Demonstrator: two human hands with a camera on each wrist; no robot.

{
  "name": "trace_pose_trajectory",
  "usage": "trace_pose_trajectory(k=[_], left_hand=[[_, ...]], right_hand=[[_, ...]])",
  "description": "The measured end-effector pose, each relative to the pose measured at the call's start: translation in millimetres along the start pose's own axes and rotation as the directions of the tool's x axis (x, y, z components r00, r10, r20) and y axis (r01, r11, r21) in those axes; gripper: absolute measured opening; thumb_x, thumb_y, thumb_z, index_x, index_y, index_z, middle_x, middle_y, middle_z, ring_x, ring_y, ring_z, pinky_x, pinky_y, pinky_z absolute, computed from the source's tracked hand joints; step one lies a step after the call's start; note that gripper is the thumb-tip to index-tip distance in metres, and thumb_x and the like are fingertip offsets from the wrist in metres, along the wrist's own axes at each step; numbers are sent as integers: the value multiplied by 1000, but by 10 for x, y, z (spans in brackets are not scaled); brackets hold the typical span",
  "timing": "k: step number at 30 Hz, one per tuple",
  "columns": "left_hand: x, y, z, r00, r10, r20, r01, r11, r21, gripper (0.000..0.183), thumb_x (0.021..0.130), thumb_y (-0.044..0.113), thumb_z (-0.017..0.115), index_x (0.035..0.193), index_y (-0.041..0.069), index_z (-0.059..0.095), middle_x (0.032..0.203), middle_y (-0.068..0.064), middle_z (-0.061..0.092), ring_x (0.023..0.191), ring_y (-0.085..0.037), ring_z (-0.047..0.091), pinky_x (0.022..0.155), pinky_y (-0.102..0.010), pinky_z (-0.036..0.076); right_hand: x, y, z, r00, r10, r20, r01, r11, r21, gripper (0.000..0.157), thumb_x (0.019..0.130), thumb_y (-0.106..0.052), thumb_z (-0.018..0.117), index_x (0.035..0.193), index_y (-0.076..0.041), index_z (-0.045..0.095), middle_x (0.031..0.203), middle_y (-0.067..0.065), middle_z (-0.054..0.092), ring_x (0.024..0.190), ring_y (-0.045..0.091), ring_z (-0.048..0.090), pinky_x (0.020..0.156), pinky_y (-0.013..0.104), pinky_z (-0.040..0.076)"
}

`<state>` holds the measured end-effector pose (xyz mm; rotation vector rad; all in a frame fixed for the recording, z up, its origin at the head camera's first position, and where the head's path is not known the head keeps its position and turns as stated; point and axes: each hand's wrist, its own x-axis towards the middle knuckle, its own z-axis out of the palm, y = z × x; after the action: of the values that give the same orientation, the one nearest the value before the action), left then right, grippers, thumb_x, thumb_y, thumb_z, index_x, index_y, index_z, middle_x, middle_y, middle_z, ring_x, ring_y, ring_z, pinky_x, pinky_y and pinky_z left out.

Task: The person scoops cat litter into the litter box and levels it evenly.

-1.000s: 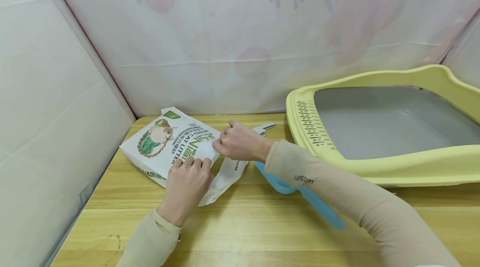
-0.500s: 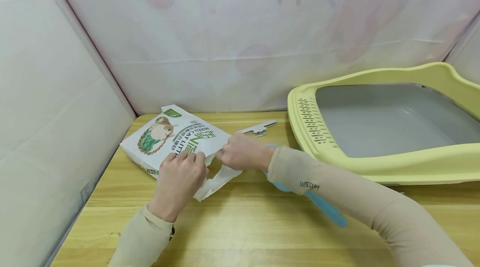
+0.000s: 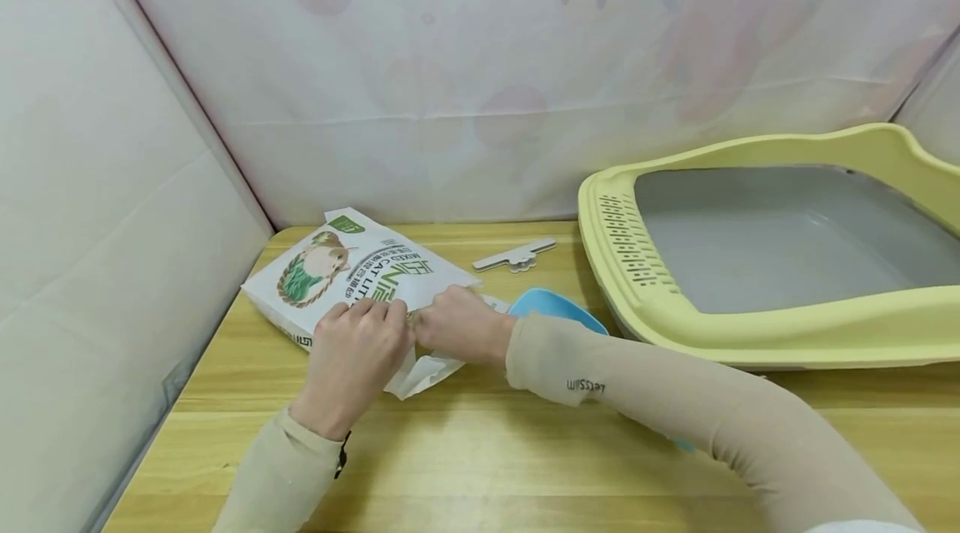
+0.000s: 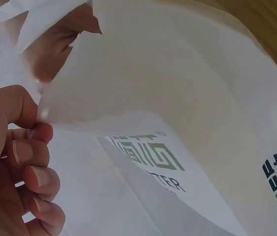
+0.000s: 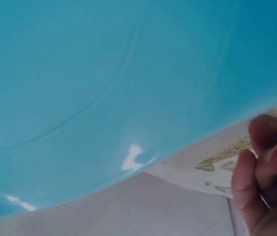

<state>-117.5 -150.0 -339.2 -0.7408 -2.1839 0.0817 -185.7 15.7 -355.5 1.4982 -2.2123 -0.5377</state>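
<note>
A white cat litter bag point(image 3: 322, 266) lies on its side at the left of the table, its near end torn with a loose strip point(image 3: 423, 375) hanging down. My left hand point(image 3: 360, 358) pinches the torn edge between thumb and forefinger; the left wrist view shows the bag point(image 4: 177, 88) folded back from the grip. Close beside it, my right hand point(image 3: 461, 325) grips the same end with curled fingers. A blue scoop point(image 3: 547, 304) lies partly under the right forearm and fills most of the right wrist view. Its handle is mostly hidden by the sleeve.
A yellow-rimmed litter box point(image 3: 645, 333) with a grey base takes up the right side. Between it and the bag lies a white clip point(image 3: 517, 256). A fabric wall point(image 3: 420, 158) rises behind the wooden table point(image 3: 480, 466), another at left.
My right hand first drew back toward me, uncovering the clip, then shifted left beside my left hand. The left hand slid slightly left. The scoop's bowl now shows more.
</note>
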Motion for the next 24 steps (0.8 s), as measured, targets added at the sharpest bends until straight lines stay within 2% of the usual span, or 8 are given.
trace_pose_trajectory(k=[3, 6, 11, 15, 18, 20, 22, 24], left_hand=[[5, -11, -13, 1000, -11, -18, 11, 1000, 10, 34, 81, 3, 65, 61, 8, 38, 51, -3, 44, 42, -21, 49, 40, -27, 26], [14, -23, -23, 999, -18, -38, 19, 1000, 23, 33, 76, 1, 70, 62, 7, 41, 50, -4, 43, 42, -22, 49, 39, -27, 26], [23, -61, -27, 996, -51, -80, 53, 998, 24, 24, 83, 1, 57, 64, 5, 44, 51, -9, 50, 45, -27, 54, 39, -30, 29], [21, -78, -34, 995, -69, -67, 69, 998, 2, 24, 89, 3, 48, 65, 4, 45, 54, -10, 53, 48, -29, 57, 39, -31, 32], [22, -76, -42, 997, -66, -37, 66, 998, -12, 25, 89, 3, 51, 65, 4, 46, 54, -9, 52, 48, -28, 57, 40, -31, 32], [26, -75, -43, 998, -62, -26, 62, 998, -19, 25, 89, 2, 53, 65, 4, 46, 52, -7, 48, 46, -26, 55, 39, -30, 30], [28, -76, -42, 998, -57, -24, 56, 998, -23, 26, 88, 1, 52, 63, 5, 44, 51, -4, 43, 43, -24, 50, 39, -28, 28], [30, -78, -44, 998, -54, -26, 53, 998, -24, 27, 87, 1, 53, 63, 6, 42, 50, -3, 40, 41, -21, 47, 39, -27, 25]], right_hand=[[-6, -32, 10, 997, -24, 75, 26, 999, -23, 17, 93, -23, 68, 77, -26, 73, 66, -12, 58, 51, 6, 33, 43, 20, 37], [-25, -67, 30, 991, -46, 126, 47, 999, -8, 17, 92, -23, 69, 77, -27, 74, 68, -12, 62, 52, 6, 35, 45, 20, 39], [-52, -69, 77, 989, -64, 131, 54, 995, 85, 22, 88, -9, 71, 87, -30, 78, 80, -11, 69, 57, 5, 47, 53, 21, 46], [-64, -22, 98, 983, -71, 167, 56, 994, 96, 14, 93, -17, 68, 88, -26, 77, 82, -9, 70, 60, 5, 54, 55, 20, 47], [-68, 84, 33, 980, -42, 193, -3, 973, 229, 13, 96, -19, 66, 88, -19, 76, 78, -6, 68, 59, 7, 51, 56, 21, 46], [-64, 183, -60, 981, -9, 194, -74, 905, 420, 17, 97, -14, 62, 83, -12, 73, 70, -4, 62, 56, 7, 45, 55, 21, 42], [-61, 262, -153, 986, 5, 166, -110, 766, 633, 20, 98, -10, 60, 80, -9, 69, 63, -4, 52, 53, 6, 38, 54, 20, 37], [-59, 292, -245, 992, -10, 126, -91, 636, 766, 21, 99, -11, 60, 79, -9, 68, 61, -6, 48, 52, 4, 36, 53, 20, 33]])
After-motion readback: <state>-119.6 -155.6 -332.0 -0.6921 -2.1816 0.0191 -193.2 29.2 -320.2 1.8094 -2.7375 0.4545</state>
